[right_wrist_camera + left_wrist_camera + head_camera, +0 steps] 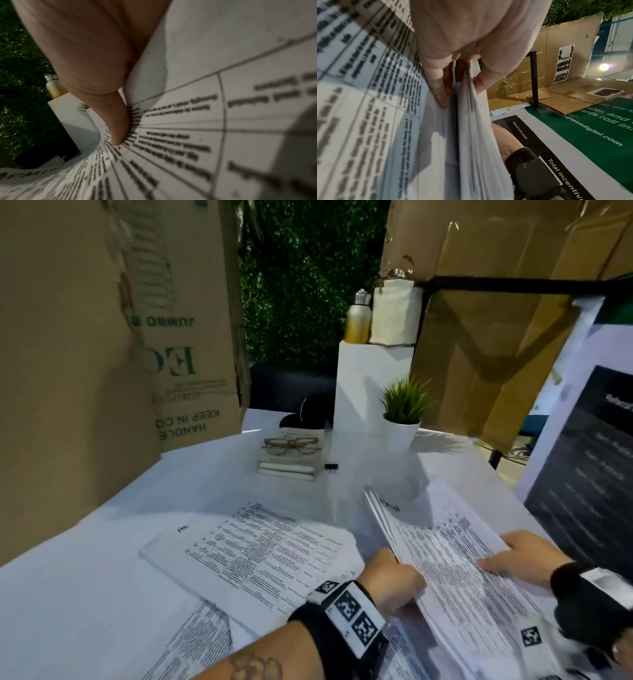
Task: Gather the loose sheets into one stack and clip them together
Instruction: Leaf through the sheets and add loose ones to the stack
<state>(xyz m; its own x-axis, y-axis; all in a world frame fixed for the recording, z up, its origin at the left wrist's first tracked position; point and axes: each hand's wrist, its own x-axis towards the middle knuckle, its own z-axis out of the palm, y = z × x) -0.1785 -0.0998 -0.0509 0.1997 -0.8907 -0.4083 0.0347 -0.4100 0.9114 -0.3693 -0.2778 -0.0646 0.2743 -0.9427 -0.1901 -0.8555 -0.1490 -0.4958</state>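
Note:
A thick stack of printed sheets (445, 549) is lifted and tilted at the right of the table. My left hand (394, 580) grips its left edge, thumb on one side and fingers (440, 92) on the other of the stack (471, 121). My right hand (520, 556) holds the right edge, thumb (120, 125) pressed on the top sheet (205, 121). More loose sheets (260, 546) lie flat on the table left of the stack and under my left forearm. A small black binder clip (331, 466) lies by the books.
Glasses (291, 445) rest on two books (291, 463) at mid table. Behind are a potted plant (402, 412), a white pedestal (370, 385) with a bottle (358, 316), and cardboard walls (68, 337). A dark poster (582, 474) stands at the right.

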